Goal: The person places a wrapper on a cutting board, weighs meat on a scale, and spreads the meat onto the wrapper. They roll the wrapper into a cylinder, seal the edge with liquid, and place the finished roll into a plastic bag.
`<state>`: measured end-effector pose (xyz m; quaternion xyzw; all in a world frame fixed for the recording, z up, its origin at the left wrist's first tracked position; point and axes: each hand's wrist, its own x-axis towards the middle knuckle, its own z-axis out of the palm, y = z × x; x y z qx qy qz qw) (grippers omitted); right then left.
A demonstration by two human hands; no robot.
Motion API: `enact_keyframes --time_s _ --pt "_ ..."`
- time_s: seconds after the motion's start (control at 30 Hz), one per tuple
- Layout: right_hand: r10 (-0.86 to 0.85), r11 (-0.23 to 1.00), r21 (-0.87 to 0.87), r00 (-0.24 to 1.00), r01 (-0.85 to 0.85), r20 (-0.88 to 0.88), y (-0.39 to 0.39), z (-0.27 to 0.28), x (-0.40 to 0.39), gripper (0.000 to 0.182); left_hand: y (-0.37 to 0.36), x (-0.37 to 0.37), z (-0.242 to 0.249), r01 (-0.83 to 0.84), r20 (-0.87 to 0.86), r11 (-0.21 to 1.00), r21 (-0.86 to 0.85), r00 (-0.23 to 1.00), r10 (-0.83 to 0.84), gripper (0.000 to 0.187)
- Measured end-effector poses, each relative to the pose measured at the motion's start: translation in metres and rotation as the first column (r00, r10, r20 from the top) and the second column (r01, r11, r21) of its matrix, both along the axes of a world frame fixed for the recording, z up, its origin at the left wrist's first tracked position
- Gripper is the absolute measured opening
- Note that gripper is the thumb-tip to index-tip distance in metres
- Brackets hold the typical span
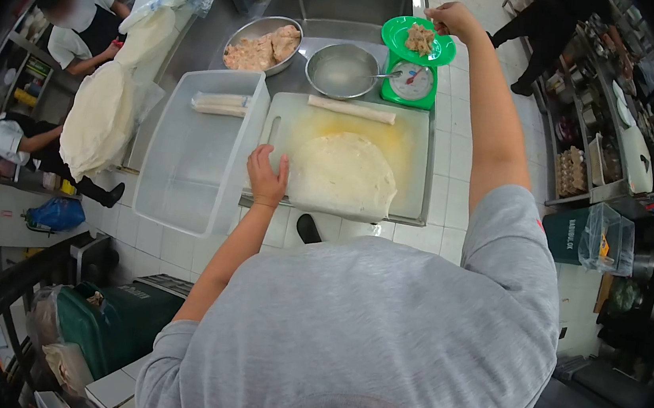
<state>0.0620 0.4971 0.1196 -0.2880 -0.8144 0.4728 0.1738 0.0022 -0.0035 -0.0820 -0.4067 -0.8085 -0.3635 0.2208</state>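
My left hand [267,178] lies with its fingers apart on the left edge of a white cutting board [275,119], next to the clear plastic container [181,149]. A round, thin sheet of dough [342,174] lies on the board and droops over its front edge. Behind it is a pale rolled wrapper [351,110]. My right hand [451,19] is raised at the rim of a green plate [395,33], its fingers drawn together; I cannot make out anything in them. On the plate sits a small heap of meat filling [419,40]. A green dial scale [411,82] carries the plate.
Several rolls [221,104] lie in the container. A metal bowl of meat filling [264,44] and a metal bowl of liquid with a spoon [343,70] stand behind. At left is a stack of dough sheets [100,120]. Other people [82,27] are at left and upper right.
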Motion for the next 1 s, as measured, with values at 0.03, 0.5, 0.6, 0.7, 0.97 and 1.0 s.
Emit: enact_keyframes --time_s 0.03,0.5,0.6,0.7,0.97,1.0 --pt "-0.018 1.000 0.019 0.999 0.019 -0.028 -0.001 0.000 0.001 0.031 0.000 -0.002 -0.001 0.002 -0.005 1.000 0.003 1.000 -0.002 0.036" --pt "-0.190 0.895 0.446 0.911 0.007 0.367 0.022 -0.059 -0.027 0.020 0.001 -0.002 -0.002 0.017 0.011 1.000 0.012 1.000 -0.017 0.036" --pt "-0.174 0.899 0.437 0.912 -0.007 0.373 0.021 -0.041 -0.021 0.018 0.001 -0.003 -0.002 0.024 -0.002 1.000 0.021 1.000 -0.024 0.036" --pt "-0.086 0.971 0.238 0.967 0.027 0.238 0.023 -0.023 -0.011 0.020 0.001 -0.003 -0.002 0.027 0.002 0.999 0.020 1.000 -0.027 0.036" --pt "-0.126 0.992 -0.041 0.981 0.121 -0.148 0.031 0.001 -0.014 0.028 -0.001 -0.005 -0.004 0.035 0.006 0.999 0.028 0.999 -0.035 0.035" --pt "-0.116 0.993 -0.058 0.970 0.106 -0.214 0.031 0.001 -0.019 0.028 0.000 -0.005 -0.004 0.034 0.010 0.999 0.031 0.999 -0.034 0.034"
